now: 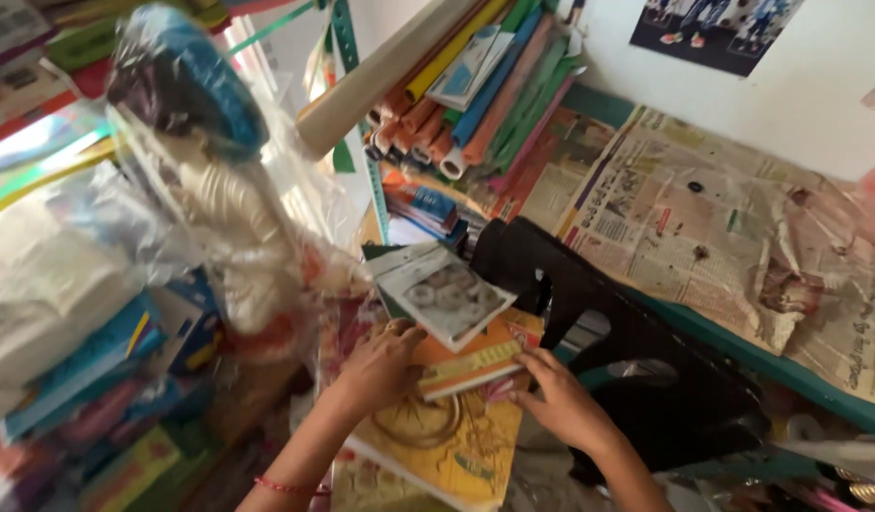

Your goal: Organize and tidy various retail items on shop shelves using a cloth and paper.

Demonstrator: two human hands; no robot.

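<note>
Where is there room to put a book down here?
The best free patch is the newspaper-covered shelf by the white wall, right of the paper rolls. It is crowded around both hands on the book pile, and left, among bagged stacks.

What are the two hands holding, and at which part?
Both hold an orange booklet: the left hand grips its left end, the right hand its right end.

Inspector: Camera position?
Surveyor: One head-worn view only, tilted steeply downward, close above a stack of books (447, 417); its upper right takes in the newspaper-covered shelf (703, 218) against the wall.
</note>
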